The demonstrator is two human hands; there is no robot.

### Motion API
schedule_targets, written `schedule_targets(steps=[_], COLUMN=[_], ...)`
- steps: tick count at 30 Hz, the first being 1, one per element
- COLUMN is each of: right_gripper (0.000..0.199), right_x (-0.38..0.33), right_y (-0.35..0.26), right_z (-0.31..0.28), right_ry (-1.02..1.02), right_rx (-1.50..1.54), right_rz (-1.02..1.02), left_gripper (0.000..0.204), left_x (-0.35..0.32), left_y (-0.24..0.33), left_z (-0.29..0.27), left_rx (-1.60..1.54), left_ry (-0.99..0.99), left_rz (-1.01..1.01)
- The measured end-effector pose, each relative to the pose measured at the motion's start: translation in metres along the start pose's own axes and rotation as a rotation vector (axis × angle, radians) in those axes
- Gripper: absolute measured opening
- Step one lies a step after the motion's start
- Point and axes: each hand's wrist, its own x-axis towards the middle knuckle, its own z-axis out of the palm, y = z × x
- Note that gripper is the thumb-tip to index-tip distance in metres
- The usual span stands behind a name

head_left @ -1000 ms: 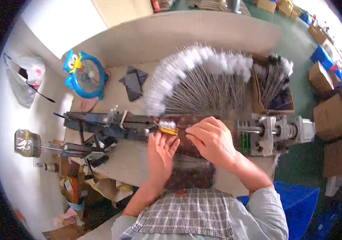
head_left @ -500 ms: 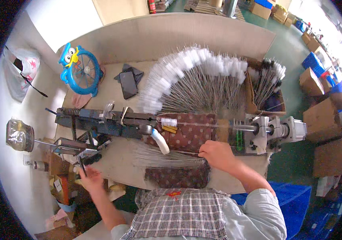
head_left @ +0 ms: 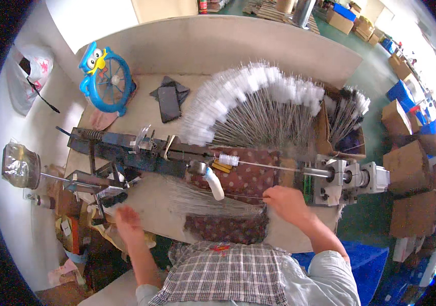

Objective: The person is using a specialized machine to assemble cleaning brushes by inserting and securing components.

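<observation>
While the right hand pinches a thin wire, the left hand hangs blurred beside the machine's lever frame.

The right hand is nearly closed, its fingertips gripping the end of one wire that lies on the patterned cloth, just in front of the loose wire bundle. I cannot tell how far the left hand is open, and nothing shows in it. Beyond the right hand, a half-made small brush sits in the twisting machine, its wire running to the motor chuck. To do this well, I think the wire should be kept straight and held only at its tip, so it does not bend or pull neighbours from the bundle.
</observation>
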Motion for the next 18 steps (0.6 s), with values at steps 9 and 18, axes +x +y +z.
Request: schedule_targets(steps=[9, 18], right_gripper=[0.022, 0.022], right_x=[-0.006, -0.016], right_y=[-0.005, -0.015], right_z=[0.015, -0.017], right_ry=[0.068, 0.054], right_rx=[-0.057, -0.109], right_rz=[-0.115, -0.023], left_gripper=[0.022, 0.044], left_x=[-0.111, -0.125], left_y=[-0.091, 0.029], left_z=[0.226, 0.244], left_rx=[0.447, -0.335], left_ry=[-0.624, -0.598], left_rz=[-0.094, -0.741])
